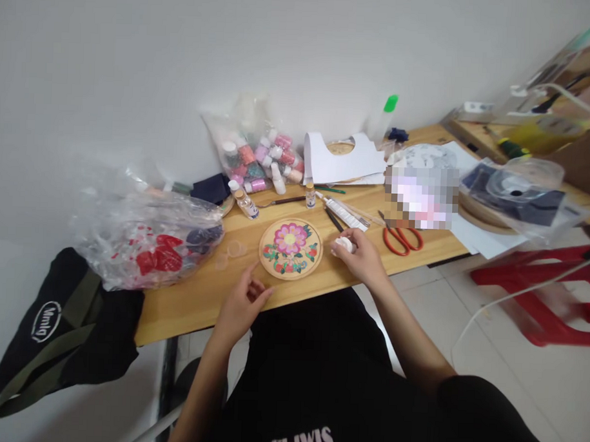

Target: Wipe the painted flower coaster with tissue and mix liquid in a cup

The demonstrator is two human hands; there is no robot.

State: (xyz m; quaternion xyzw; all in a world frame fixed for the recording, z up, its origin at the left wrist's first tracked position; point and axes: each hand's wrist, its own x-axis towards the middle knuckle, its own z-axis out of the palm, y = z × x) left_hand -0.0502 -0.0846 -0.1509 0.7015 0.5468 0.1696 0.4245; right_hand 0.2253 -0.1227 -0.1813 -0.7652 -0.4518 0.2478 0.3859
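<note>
A round wooden disc (266, 249) with a pink flower and green leaves on it lies on the table. My left hand (244, 301) rests at the table's front edge, just left of the disc, with fingers loosely apart and nothing in them. To the right of the disc, my right hand (361, 255) is closed on a small crumpled white wad (343, 246), which looks like tissue. Behind that hand lie a dark pen-like stick (332, 219) and a white tube (346, 213). Orange-handled scissors (401, 241) are to its right.
Small glass bottles (247, 205) and a bag of colored jars (263, 158) stand behind the disc. A clear plastic bag (149, 235) with red pieces covers the table's left. White papers (343, 159) and a packaged hoop (509, 196) lie farther right. A red stool (539, 287) stands right.
</note>
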